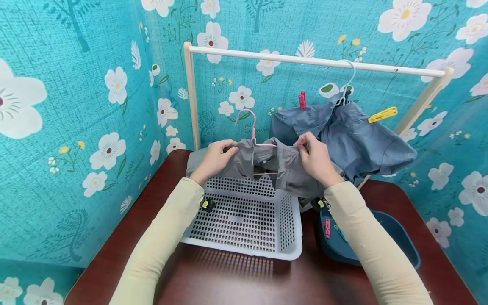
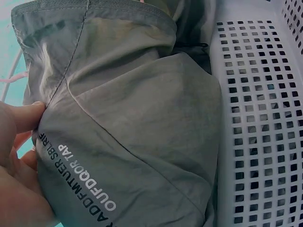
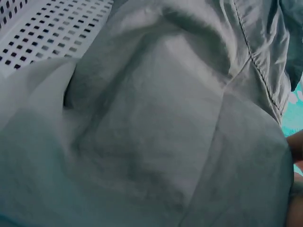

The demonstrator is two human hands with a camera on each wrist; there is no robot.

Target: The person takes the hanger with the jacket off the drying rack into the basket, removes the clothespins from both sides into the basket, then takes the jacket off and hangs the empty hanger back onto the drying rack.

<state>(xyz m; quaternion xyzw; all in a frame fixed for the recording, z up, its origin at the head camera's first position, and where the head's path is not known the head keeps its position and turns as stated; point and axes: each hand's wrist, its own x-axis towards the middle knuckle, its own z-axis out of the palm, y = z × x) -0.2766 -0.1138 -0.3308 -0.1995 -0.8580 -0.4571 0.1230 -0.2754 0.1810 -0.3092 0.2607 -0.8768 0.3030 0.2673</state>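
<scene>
A grey jacket (image 1: 295,173) with a zipped edge and printed lettering hangs spread between my two hands over the basket. Inside its neck opening sits a pink hanger (image 1: 254,127), the hook standing up out of the collar. My left hand (image 1: 217,157) pinches the jacket at the left shoulder; in the left wrist view the thumb (image 2: 28,116) presses on the cloth beside a seam. At the other shoulder, my right hand (image 1: 315,156) pinches the fabric between thumb and fingers. In the right wrist view the jacket (image 3: 156,109) covers most of the picture, with fingers at the right edge.
A white perforated basket (image 1: 244,250) stands below the jacket. Behind, a rack with a white rod (image 1: 267,56) carries a blue garment (image 1: 366,140) on a light-blue hanger (image 1: 352,76), with red (image 1: 302,100) and yellow clothespins (image 1: 382,115). A dark-blue basin (image 1: 400,237) holds clothespins.
</scene>
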